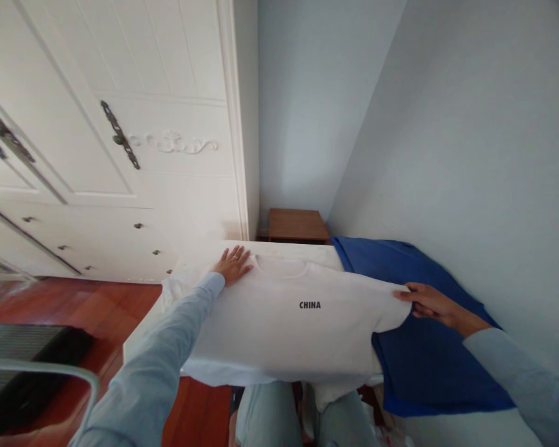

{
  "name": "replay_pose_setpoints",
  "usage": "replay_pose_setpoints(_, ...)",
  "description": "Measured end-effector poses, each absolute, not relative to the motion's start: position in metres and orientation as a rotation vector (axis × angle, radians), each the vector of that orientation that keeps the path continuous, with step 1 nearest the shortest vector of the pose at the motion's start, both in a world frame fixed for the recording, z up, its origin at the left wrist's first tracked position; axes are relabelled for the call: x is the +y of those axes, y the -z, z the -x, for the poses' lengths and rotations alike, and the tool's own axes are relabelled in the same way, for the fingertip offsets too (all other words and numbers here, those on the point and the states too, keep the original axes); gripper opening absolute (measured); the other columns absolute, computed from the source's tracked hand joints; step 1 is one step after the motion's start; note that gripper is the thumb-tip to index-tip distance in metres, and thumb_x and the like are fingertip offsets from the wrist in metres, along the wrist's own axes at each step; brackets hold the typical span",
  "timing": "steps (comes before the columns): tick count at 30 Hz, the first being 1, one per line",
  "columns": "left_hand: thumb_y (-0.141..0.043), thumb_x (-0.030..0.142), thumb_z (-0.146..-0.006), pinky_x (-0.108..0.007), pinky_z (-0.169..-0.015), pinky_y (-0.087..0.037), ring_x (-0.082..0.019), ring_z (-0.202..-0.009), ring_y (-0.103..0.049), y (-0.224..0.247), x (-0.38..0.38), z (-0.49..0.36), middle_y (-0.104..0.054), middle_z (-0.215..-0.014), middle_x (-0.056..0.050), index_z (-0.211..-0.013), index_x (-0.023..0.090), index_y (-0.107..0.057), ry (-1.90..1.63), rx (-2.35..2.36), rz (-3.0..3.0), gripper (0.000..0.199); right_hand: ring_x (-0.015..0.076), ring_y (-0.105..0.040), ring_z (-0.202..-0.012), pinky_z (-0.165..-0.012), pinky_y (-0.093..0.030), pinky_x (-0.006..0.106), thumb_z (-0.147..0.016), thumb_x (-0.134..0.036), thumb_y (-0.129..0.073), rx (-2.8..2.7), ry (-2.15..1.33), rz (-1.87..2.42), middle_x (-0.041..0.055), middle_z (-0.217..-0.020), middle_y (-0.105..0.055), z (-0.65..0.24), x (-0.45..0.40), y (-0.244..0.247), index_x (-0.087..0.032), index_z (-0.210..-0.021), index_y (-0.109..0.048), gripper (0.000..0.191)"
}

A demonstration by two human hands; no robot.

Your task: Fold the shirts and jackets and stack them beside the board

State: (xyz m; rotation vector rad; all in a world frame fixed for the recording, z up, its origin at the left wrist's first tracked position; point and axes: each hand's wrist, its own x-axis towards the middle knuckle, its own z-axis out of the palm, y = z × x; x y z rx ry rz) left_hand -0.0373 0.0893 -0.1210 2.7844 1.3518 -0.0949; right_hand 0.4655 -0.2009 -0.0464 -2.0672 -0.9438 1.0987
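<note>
A white T-shirt point(279, 335) with "CHINA" printed on its chest lies spread over a white table point(326, 253), its lower edge hanging over the near side. My left hand point(233, 264) rests flat on the shirt's shoulder beside the neckline, fingers spread. Out at the right, my right hand point(431, 303) pinches the end of a sleeve and pulls it out sideways. Beneath that sleeve lies a folded blue cloth point(428, 366). The shirt's other sleeve is partly hidden behind my left forearm.
A white wardrobe point(181, 74) with dark handles stands at the left and back. A small brown wooden stand point(298, 225) sits in the corner behind the table. On the red wood floor point(121, 307) at left is a black-and-grey item point(32, 366). A grey wall borders the right side.
</note>
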Motion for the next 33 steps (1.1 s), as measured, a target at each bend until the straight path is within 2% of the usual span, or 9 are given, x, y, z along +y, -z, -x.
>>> replay_pose_setpoints(4, -0.024, 0.057, -0.102, -0.051, -0.125, -0.011, -0.028, -0.156, -0.011, 0.124, 0.1, 0.035, -0.018, -0.167, -0.012, -0.159, 0.018, -0.028, 0.045, 1.354, -2.806, 0.069, 0.0085, -0.044, -0.041, -0.044, -0.04, 0.023, -0.061, -0.053, -0.084, -0.895, -0.982, 2.065, -0.0069, -0.05, -0.052, -0.466, -0.185, 0.053, -0.021, -0.08, -0.058, 0.045)
replay_pose_setpoints(7, -0.027, 0.055, -0.102, -0.051, -0.124, -0.013, -0.029, -0.155, -0.013, 0.124, 0.105, 0.036, -0.019, -0.167, -0.014, -0.157, 0.018, -0.035, 0.0, 1.418, -2.83, 0.067, 0.0115, -0.049, -0.043, -0.043, -0.039, 0.024, -0.069, -0.048, -0.079, -0.976, -0.794, 2.171, -0.0053, -0.052, -0.054, -0.466, -0.169, 0.054, -0.021, -0.079, -0.058, 0.036)
replay_pose_setpoints(11, -0.035, 0.048, -0.102, -0.053, -0.123, -0.017, -0.032, -0.154, -0.02, 0.117, 0.109, 0.032, -0.03, -0.163, -0.017, -0.151, 0.015, -0.045, -0.084, 1.535, -2.86, 0.061, 0.0176, -0.063, -0.058, -0.051, -0.05, 0.027, -0.078, -0.047, -0.072, -0.979, -0.727, 2.15, 0.0007, -0.067, -0.067, -0.46, -0.153, 0.052, -0.021, -0.086, -0.06, 0.03)
replay_pose_setpoints(15, -0.039, 0.032, -0.1, -0.051, -0.123, -0.02, -0.031, -0.153, -0.022, 0.106, 0.097, 0.017, -0.032, -0.162, -0.02, -0.149, 0.01, -0.046, -0.253, 1.573, -2.918, 0.054, 0.0236, -0.072, -0.089, -0.073, -0.059, 0.032, -0.078, -0.05, -0.074, -0.872, -0.979, 1.961, 0.0113, -0.1, -0.075, -0.45, -0.161, 0.046, -0.021, -0.109, -0.062, 0.044)
replay_pose_setpoints(18, -0.035, 0.038, -0.102, -0.048, -0.122, -0.025, -0.031, -0.153, -0.024, 0.105, 0.076, 0.001, -0.034, -0.161, -0.021, -0.149, 0.007, -0.044, -0.314, 1.473, -2.93, 0.057, 0.0262, -0.071, -0.096, -0.069, -0.057, 0.032, -0.075, -0.045, -0.08, -0.864, -1.047, 2.073, 0.0153, -0.112, -0.073, -0.443, -0.179, 0.043, -0.017, -0.132, -0.054, 0.069)
replay_pose_setpoints(21, -0.032, 0.051, -0.102, -0.051, -0.12, -0.026, -0.034, -0.152, -0.024, 0.113, 0.057, -0.011, -0.033, -0.161, -0.022, -0.151, 0.006, -0.041, -0.157, 1.392, -2.878, 0.067, 0.0258, -0.07, -0.092, -0.063, -0.053, 0.03, -0.074, -0.042, -0.082, -0.961, -1.009, 2.202, 0.0126, -0.107, -0.074, -0.435, -0.199, 0.046, -0.018, -0.147, -0.042, 0.086)
replay_pose_setpoints(23, -0.03, 0.054, -0.102, -0.054, -0.12, -0.025, -0.035, -0.152, -0.024, 0.12, 0.049, -0.015, -0.029, -0.163, -0.021, -0.153, 0.008, -0.039, -0.073, 1.395, -2.833, 0.069, 0.0253, -0.069, -0.088, -0.061, -0.05, 0.03, -0.073, -0.041, -0.083, -1.025, -0.991, 2.191, 0.01, -0.101, -0.075, -0.426, -0.208, 0.052, -0.019, -0.149, -0.039, 0.091)
replay_pose_setpoints(28, -0.025, 0.055, -0.103, -0.052, -0.122, -0.02, -0.034, -0.153, -0.021, 0.129, 0.048, -0.015, -0.023, -0.165, -0.019, -0.157, 0.01, -0.034, -0.067, 1.452, -2.799, 0.07, 0.0216, -0.067, -0.075, -0.056, -0.047, 0.027, -0.072, -0.034, -0.083, -1.073, -0.951, 2.087, 0.0018, -0.08, -0.071, -0.397, -0.209, 0.07, -0.014, -0.144, -0.044, 0.084)
replay_pose_setpoints(33, -0.024, 0.055, -0.103, -0.051, -0.123, -0.02, -0.033, -0.153, -0.02, 0.127, 0.049, -0.015, -0.022, -0.166, -0.017, -0.157, 0.011, -0.033, -0.039, 1.458, -2.797, 0.071, 0.0171, -0.065, -0.064, -0.052, -0.048, 0.025, -0.076, -0.019, -0.076, -1.052, -0.94, 2.005, -0.0025, -0.071, -0.067, -0.387, -0.206, 0.069, -0.013, -0.148, -0.037, 0.082)
